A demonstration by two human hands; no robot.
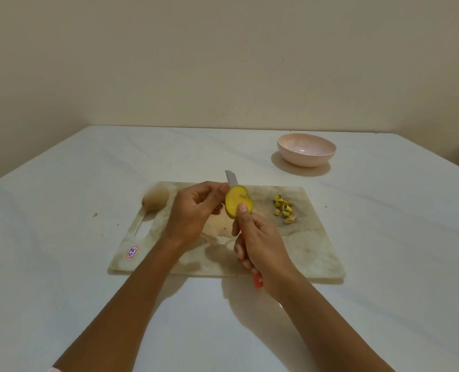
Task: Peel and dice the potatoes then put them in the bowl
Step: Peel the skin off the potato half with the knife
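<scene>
Holding everything up in the air is where this could go sideways, honestly. A half-peeled potato (238,202) is pinched above the cutting board (314,253) between the left hand (193,210), its fingers curled around the far side, and the right thumb, which is pressed on the yellow cut face. The right hand (263,251) is also wrapped shut around the red handle of the knife (232,179), so the serrated blade is pointed up and away, just behind the potato and right beside the left fingertips. If the blade is pulled toward that thumb and the wet flesh slips, a nick looks likely. Exactly where the edge bites can't be made out, since it's hidden by the potato.

A small heap of diced pieces (284,209) is left near the board's right edge, not yet moved to the pink bowl (306,151), which sits well apart toward the counter's (62,264) far right corner and looks empty. A whole unpeeled potato (155,201) is parked on the board's far left corner and could roll off if bumped.
</scene>
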